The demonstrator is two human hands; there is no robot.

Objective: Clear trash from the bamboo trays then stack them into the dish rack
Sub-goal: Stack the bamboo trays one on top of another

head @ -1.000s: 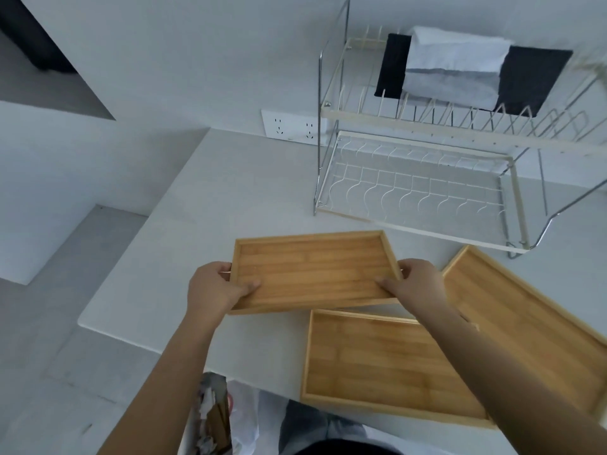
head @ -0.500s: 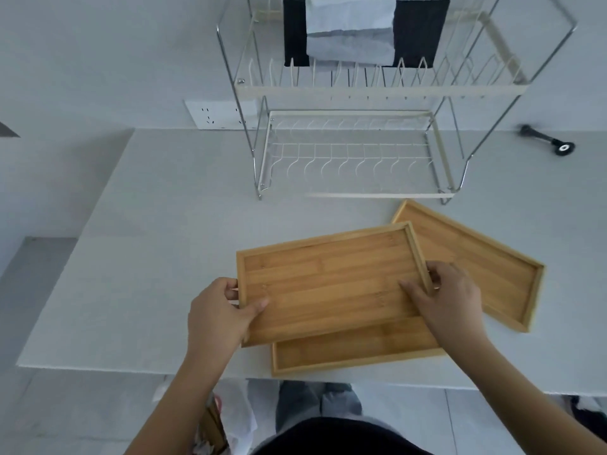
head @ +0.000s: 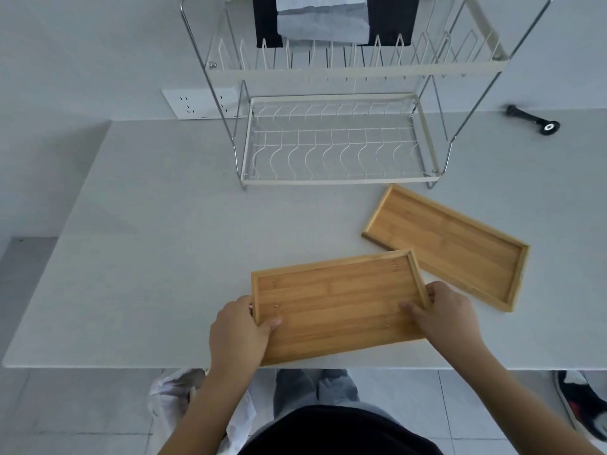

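Hands: left hand (head: 241,326) and right hand (head: 446,311) grip the near rectangular bamboo tray (head: 338,303) by its ends.
Risk: it could catch the white wire dish rack (head: 335,182).

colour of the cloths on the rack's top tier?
Black cloths with a grey-white one between, head view.

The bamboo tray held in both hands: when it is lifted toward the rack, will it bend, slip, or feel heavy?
The held tray probably stays stiff: it looks like a flat bamboo board with a raised rim. It seems light, since the left hand and right hand pinch only its short ends. The smooth surface might slip slightly, though the rim gives the fingers an edge.
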